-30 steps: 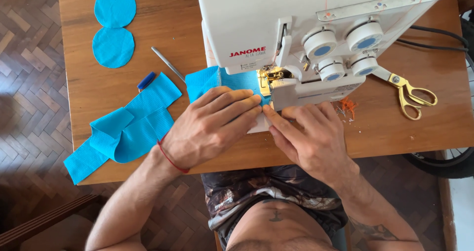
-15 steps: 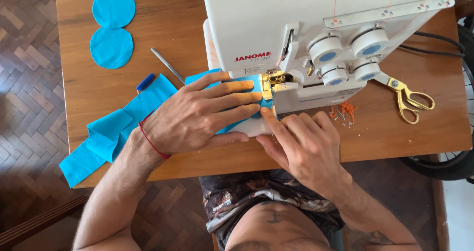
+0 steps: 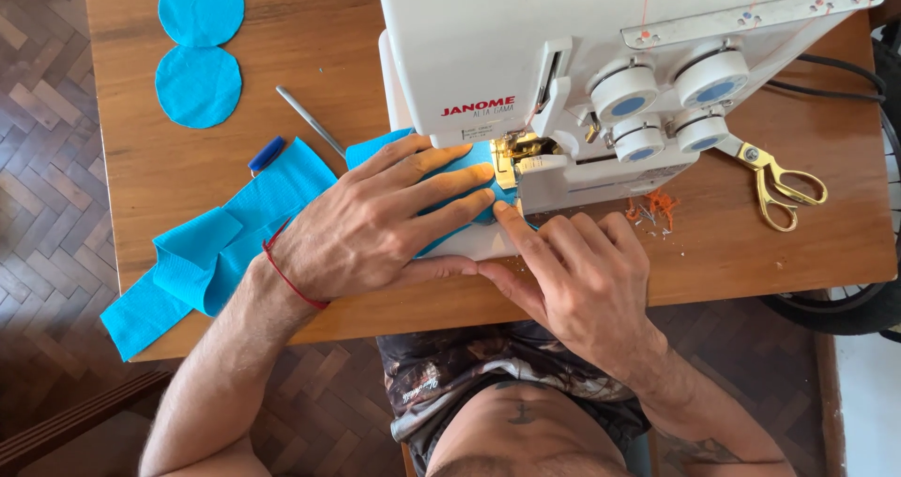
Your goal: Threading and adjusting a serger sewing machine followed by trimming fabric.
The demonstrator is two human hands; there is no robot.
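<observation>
While the fingers of the left hand [image 3: 375, 219] lay spread and flat, they pressed a strip of blue fabric [image 3: 235, 238] down onto the bed of the white sewing machine [image 3: 526, 64], their tips reaching almost to the brass-coloured presser foot [image 3: 514, 153]. They gripped nothing; the palm simply held the cloth flat. The right hand [image 3: 582, 285] rested just to the right of it, fingers loosely extended rather than clenched, with the index fingertip touching the edge of the fabric right in front of the foot and the thumb stretched left along the near edge of the machine bed toward the left thumb. A thin red cord circled the left wrist. From under the left palm the fabric trailed left and toward the near edge of the wooden table [image 3: 328, 55], where it lay folded over itself and hung slightly past the corner. Just beyond it, farther from the person, lay a small dark blue object [image 3: 266, 153] and a slim grey metal tool [image 3: 310, 121], set diagonally. Two blue fabric circles [image 3: 199, 50] sat at the far left of the table, one touching the other. To the right of the machine lay gold-handled scissors [image 3: 779, 181], with a little heap of orange thread scraps [image 3: 655, 205] near them.
</observation>
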